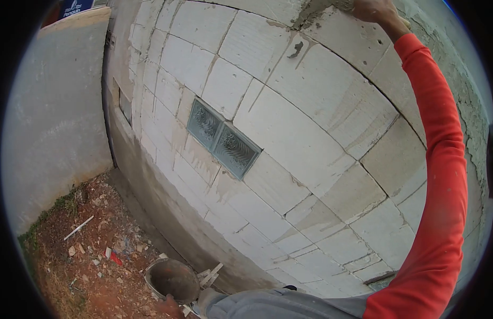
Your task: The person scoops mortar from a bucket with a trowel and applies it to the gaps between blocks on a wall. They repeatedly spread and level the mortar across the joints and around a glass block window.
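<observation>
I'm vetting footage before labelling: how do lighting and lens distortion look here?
Head view: strong fisheye distortion bows the block wall, with black corners; head view: light looks soft and even, without hard-edged shadows on the wall; head view: the raised hand is cut off by the top edge.

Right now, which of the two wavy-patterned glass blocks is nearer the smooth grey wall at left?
The upper-left glass block; the adjoining lower-right glass block sits farther from the grey wall, toward the red sleeve.
</observation>
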A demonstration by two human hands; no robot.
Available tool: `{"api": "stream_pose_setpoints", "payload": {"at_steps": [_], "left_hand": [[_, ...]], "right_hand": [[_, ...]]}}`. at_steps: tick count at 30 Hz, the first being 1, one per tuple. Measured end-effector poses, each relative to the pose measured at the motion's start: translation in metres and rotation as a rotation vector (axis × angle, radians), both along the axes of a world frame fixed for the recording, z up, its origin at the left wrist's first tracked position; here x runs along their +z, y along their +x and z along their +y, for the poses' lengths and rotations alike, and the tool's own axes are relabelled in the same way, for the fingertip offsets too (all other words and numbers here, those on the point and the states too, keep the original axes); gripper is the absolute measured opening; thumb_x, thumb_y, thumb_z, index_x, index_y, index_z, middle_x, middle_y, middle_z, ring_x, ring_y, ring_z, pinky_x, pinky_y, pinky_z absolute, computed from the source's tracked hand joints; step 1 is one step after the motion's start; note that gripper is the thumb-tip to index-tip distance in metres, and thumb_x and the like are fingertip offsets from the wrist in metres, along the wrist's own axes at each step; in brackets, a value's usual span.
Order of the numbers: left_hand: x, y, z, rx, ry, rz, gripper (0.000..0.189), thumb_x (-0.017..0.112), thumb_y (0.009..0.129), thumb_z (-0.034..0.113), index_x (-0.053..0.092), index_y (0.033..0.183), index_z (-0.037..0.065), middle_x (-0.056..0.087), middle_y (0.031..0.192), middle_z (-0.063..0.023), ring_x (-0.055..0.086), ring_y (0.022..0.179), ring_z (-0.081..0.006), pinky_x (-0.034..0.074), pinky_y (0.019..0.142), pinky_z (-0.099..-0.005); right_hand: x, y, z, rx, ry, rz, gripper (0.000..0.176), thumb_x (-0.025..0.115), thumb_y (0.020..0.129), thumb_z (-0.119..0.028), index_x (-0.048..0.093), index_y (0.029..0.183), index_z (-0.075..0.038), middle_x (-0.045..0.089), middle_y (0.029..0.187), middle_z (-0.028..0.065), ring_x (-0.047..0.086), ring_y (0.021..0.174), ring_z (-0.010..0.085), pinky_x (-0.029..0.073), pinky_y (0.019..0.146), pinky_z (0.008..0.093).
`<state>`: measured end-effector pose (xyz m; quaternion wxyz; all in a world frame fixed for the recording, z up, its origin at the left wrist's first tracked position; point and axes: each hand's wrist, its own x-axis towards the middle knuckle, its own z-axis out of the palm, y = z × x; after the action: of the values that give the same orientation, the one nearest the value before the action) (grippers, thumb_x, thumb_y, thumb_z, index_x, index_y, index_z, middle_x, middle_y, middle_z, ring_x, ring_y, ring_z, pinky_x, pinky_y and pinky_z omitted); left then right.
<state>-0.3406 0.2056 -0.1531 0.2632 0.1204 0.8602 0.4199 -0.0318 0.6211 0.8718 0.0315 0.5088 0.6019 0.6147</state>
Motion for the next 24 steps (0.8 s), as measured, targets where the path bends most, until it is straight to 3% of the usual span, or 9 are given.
{"api": "stream_pose_setpoints", "payload": {"at_steps": [2, 8, 15, 17, 18, 19, 20, 22, 24], "left_hand": [[0.054, 0.011, 0.008, 0.036, 0.043, -0.071, 0.051, 0.071, 0.067, 0.025, 0.069, 0.099, -0.016, 0.072, 0.083, -0.0298, 0.069, 0.077, -0.0451, 0.052, 0.073, -0.0551], [0.087, 0.021, 0.017, 0.075, -0.035, -0.032, 0.048, 0.072, 0.065, 0.026, 0.07, 0.093, -0.013, 0.072, 0.08, -0.0267, 0.069, 0.072, -0.0442, 0.052, 0.072, -0.0572], [0.033, 0.035, 0.02, -0.096, 0.172, 0.134, 0.028, 0.07, 0.067, 0.016, 0.068, 0.078, -0.011, 0.068, 0.069, -0.0178, 0.065, 0.065, -0.0306, 0.051, 0.064, -0.0479], [0.023, 0.041, 0.03, -0.151, 0.419, 0.08, 0.023, 0.069, 0.068, 0.012, 0.067, 0.075, -0.01, 0.067, 0.067, -0.0152, 0.063, 0.064, -0.0269, 0.05, 0.063, -0.0456], [0.03, 0.041, 0.032, -0.197, 0.284, 0.007, 0.027, 0.068, 0.07, 0.011, 0.07, 0.085, -0.011, 0.071, 0.078, -0.0188, 0.068, 0.072, -0.0314, 0.054, 0.07, -0.0445], [0.049, 0.043, 0.041, -0.226, 0.155, -0.072, 0.033, 0.067, 0.071, 0.009, 0.073, 0.095, -0.012, 0.076, 0.089, -0.0225, 0.074, 0.081, -0.036, 0.058, 0.078, -0.0434], [0.066, 0.047, 0.044, -0.251, 0.138, -0.1, 0.032, 0.067, 0.072, 0.01, 0.073, 0.095, -0.011, 0.076, 0.087, -0.0216, 0.074, 0.08, -0.035, 0.058, 0.078, -0.0438], [0.103, 0.054, 0.064, -0.285, 0.147, -0.152, 0.03, 0.069, 0.072, 0.011, 0.074, 0.094, -0.009, 0.077, 0.085, -0.0199, 0.074, 0.079, -0.033, 0.058, 0.079, -0.0445], [0.149, 0.057, 0.083, -0.301, 0.134, -0.165, 0.029, 0.07, 0.073, 0.012, 0.076, 0.094, -0.007, 0.077, 0.083, -0.0189, 0.075, 0.078, -0.0312, 0.058, 0.08, -0.0445]], "right_hand": [[0.001, -0.011, -0.008, -0.045, 0.008, 0.113, 0.032, 0.067, 0.096, -0.024, 0.07, 0.084, 0.005, 0.062, 0.072, 0.0149, 0.062, 0.066, 0.0272, 0.049, 0.063, 0.0441], [-0.043, 0.013, 0.003, -0.061, 0.024, 0.05, 0.036, 0.067, 0.099, -0.027, 0.068, 0.08, 0.004, 0.054, 0.066, 0.0114, 0.054, 0.061, 0.0233, 0.043, 0.059, 0.0429], [-0.006, 0.037, -0.034, 0.042, 0.087, 0.164, 0.043, 0.066, 0.102, -0.029, 0.067, 0.076, 0.004, 0.044, 0.059, 0.0073, 0.044, 0.054, 0.0187, 0.037, 0.055, 0.0414], [-0.062, 0.022, -0.044, 0.204, -0.093, 0.286, 0.045, 0.066, 0.103, -0.03, 0.066, 0.074, 0.004, 0.041, 0.057, 0.0061, 0.041, 0.052, 0.0174, 0.035, 0.053, 0.0409], [-0.108, 0.008, -0.049, 0.287, -0.242, 0.407, 0.046, 0.066, 0.104, -0.03, 0.066, 0.074, 0.004, 0.04, 0.056, 0.0055, 0.039, 0.051, 0.0167, 0.035, 0.052, 0.0407], [-0.17, -0.009, -0.066, 0.377, -0.404, 0.654, 0.059, 0.065, 0.105, -0.034, 0.05, 0.06, 0.0, 0.026, 0.052, 0.0033, 0.023, 0.052, 0.0184, 0.025, 0.052, 0.042], [-0.22, -0.013, -0.072, 0.343, -0.618, 0.727, 0.059, 0.068, 0.102, -0.034, 0.047, 0.06, 0.001, 0.025, 0.052, 0.0034, 0.024, 0.052, 0.0187, 0.026, 0.051, 0.0408], [-0.334, -0.018, -0.086, 0.242, -1.085, 0.804, 0.059, 0.071, 0.097, -0.041, 0.054, 0.06, 0.003, 0.04, 0.052, 0.0133, 0.037, 0.052, 0.0276, 0.035, 0.056, 0.0467], [-0.474, -0.003, -0.092, 0.008, -1.539, 0.858, 0.061, 0.068, 0.097, -0.051, 0.066, 0.069, 0.004, 0.063, 0.069, 0.0241, 0.062, 0.07, 0.0426, 0.049, 0.07, 0.0527]]}}
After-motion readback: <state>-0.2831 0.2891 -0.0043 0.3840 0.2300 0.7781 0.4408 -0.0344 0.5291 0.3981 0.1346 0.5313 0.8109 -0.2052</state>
